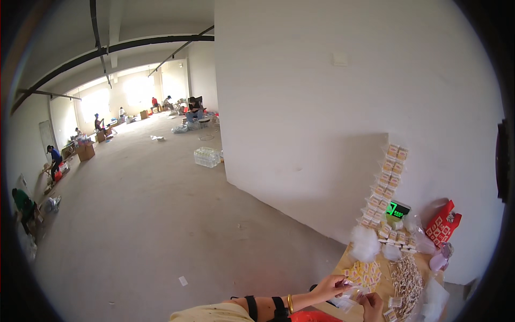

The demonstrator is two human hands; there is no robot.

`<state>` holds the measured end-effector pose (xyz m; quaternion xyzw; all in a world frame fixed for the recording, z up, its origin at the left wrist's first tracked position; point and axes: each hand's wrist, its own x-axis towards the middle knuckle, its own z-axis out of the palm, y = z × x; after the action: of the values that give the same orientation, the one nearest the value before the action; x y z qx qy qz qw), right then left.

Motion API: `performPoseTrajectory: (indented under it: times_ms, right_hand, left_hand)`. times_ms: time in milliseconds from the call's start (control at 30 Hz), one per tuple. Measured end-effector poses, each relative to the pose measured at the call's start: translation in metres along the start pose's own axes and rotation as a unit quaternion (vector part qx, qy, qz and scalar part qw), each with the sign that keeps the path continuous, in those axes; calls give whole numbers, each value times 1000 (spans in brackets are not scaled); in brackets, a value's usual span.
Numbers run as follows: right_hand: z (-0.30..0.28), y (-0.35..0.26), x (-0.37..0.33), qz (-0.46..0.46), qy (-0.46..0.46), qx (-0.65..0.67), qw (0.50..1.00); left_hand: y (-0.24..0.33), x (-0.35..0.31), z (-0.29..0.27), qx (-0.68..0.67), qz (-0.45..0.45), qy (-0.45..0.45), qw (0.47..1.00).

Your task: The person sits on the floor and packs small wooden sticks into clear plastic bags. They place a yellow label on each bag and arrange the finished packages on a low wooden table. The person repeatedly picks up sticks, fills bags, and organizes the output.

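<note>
From where I stood, the left hand (332, 287) pinched a clear plastic bag (350, 299) and the right hand (371, 307) seemed to grip its other side, at the near edge of the table (345, 263); such limp film, I judged, wanted light, even tension; the stacked packets (386, 185) bore reddish labels, too small to read; a display (397, 210) glowed with green digits; the red bag (444, 224) carried white print.

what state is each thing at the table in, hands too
left hand: pinching clear bag
right hand: closed on it
clear bag: open or sealed, unclear
display: lit green
packets: stacked tall
yellow pieces: spread loose
sticks: heaped loose
</note>
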<state>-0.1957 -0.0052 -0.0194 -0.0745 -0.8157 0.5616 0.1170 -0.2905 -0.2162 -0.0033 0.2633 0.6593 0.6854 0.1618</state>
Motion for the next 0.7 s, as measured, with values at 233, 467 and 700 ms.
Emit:
performPoseTrajectory:
  times_ms: [233,467,700]
  right_hand:
    - [-5,-22,-15,11,40,38,998]
    - [8,-17,-19,12,53,29,998]
    - [5,31,-21,-39,114,40,992]
  left_hand:
    - [-1,3,-2,77,-25,56,995]
    - [-24,4,2,54,16,97,994]
    - [-31,13,14,215,2,107,971]
